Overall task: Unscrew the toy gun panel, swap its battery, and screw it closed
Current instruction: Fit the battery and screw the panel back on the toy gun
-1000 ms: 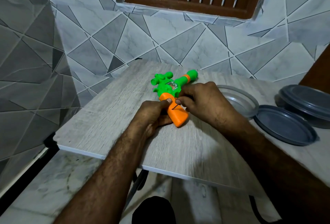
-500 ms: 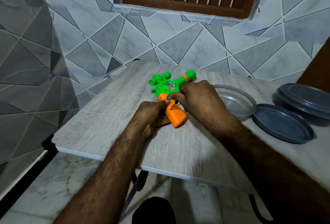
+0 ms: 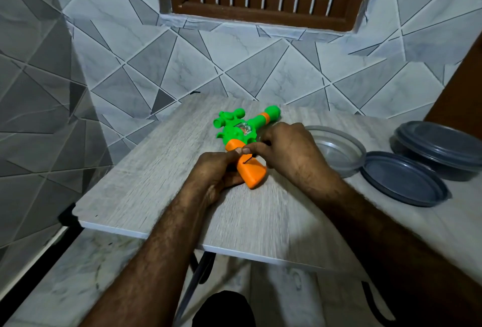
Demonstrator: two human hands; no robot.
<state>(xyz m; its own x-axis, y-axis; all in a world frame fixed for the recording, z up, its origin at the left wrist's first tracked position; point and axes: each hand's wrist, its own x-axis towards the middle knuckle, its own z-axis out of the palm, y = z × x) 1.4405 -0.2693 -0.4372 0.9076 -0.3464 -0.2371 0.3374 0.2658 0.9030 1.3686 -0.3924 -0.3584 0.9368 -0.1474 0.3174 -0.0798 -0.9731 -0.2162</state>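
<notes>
Both hands work on a green plastic toy gun with an orange grip [image 3: 243, 141] lying flat on a pale wood-grain table top [image 3: 161, 178]. Left hand [image 3: 219, 170] is closed around the near side of the orange grip, thumb pressed on top. Right hand [image 3: 284, 152] pinches a thin dark tool, too small to identify, whose tip meets the grip's upper face beside a dark slit. Just right of the gun sits 1 clear round plastic container [image 3: 339, 149], then a loose grey round lid [image 3: 401, 178] and a lidded grey round container [image 3: 443, 149]. Grey geometric wall tiles [image 3: 182, 66] stand behind.
</notes>
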